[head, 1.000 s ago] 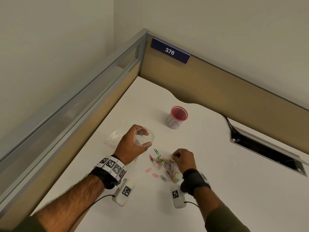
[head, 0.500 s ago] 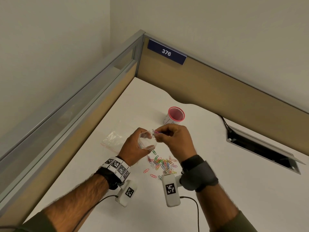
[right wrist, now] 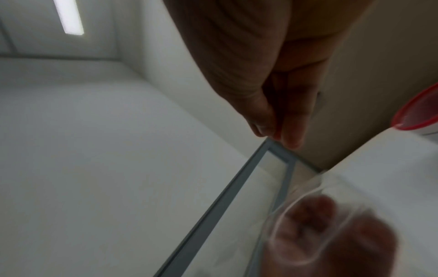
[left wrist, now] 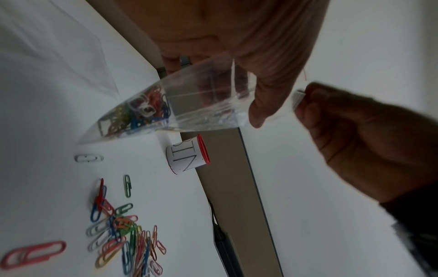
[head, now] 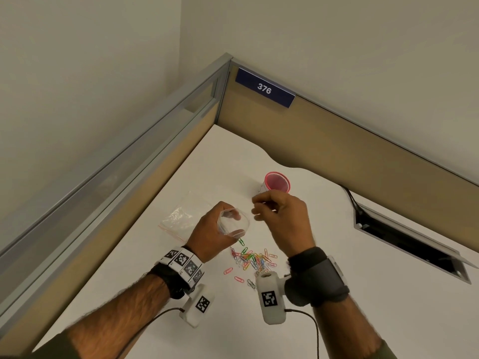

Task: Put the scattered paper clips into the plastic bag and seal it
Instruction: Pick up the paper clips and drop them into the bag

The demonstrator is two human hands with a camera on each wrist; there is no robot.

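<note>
My left hand point(head: 220, 229) grips a clear plastic bag point(head: 234, 221) and holds its mouth open just above the desk. Several coloured clips lie in the bag's bottom point(left wrist: 140, 110). My right hand point(head: 256, 207) hovers just right of the bag's mouth, thumb and forefinger point(right wrist: 277, 129) pinched together. A thin red sliver at their tips looks like a paper clip point(left wrist: 304, 74). The scattered pile of coloured paper clips point(head: 255, 260) lies on the white desk point(head: 363, 294) below both hands, also in the left wrist view point(left wrist: 125, 234).
A pink-rimmed white cup point(head: 276, 182) stands just behind my right hand. Spare clear bags point(head: 178, 218) lie flat to the left of my left hand. Tan partition walls point(head: 337, 141) close the desk's corner. A cable slot point(head: 409, 242) is cut into the desk at right.
My right hand rose from the clip pile to the bag's mouth with a clip, then shifted slightly right. My left hand kept holding the bag open.
</note>
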